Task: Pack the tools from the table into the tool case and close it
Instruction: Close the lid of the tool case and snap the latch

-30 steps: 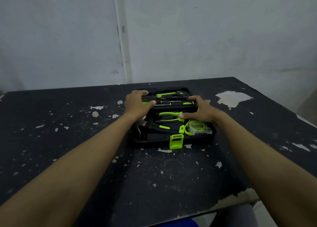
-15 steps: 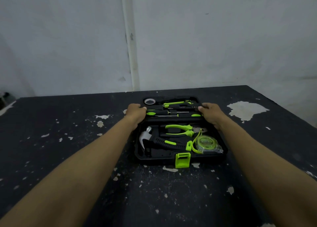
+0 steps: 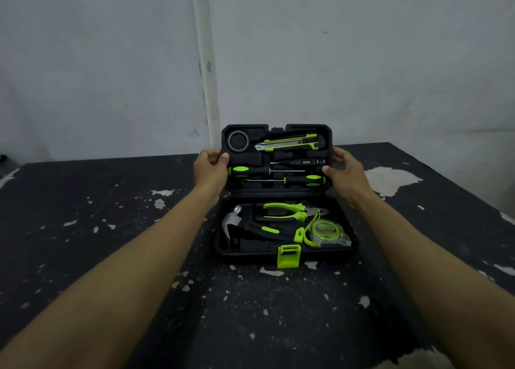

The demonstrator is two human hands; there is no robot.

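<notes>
A black tool case [image 3: 348,246] lies open on the table, its lid [image 3: 328,134] raised nearly upright. My left hand [image 3: 210,170] grips the lid's left edge and my right hand [image 3: 344,170] grips its right edge. The lid holds a tape roll [image 3: 238,141], a utility knife [image 3: 288,142] and two green-handled screwdrivers [image 3: 250,171]. The base holds a hammer [image 3: 250,228], pliers [image 3: 287,212] and a measuring tape [image 3: 324,230]. A green latch [image 3: 289,255] hangs at the front edge.
The case sits on a black table [image 3: 111,243] with chipped paint patches. A pale wall with a vertical pipe [image 3: 204,62] stands right behind the lid. The table's near right edge [image 3: 446,352] shows worn bare wood.
The lid lay flat behind the base one second ago. Both hands have slid to its side edges and swung it up to nearly vertical. The camera view has tilted up.
</notes>
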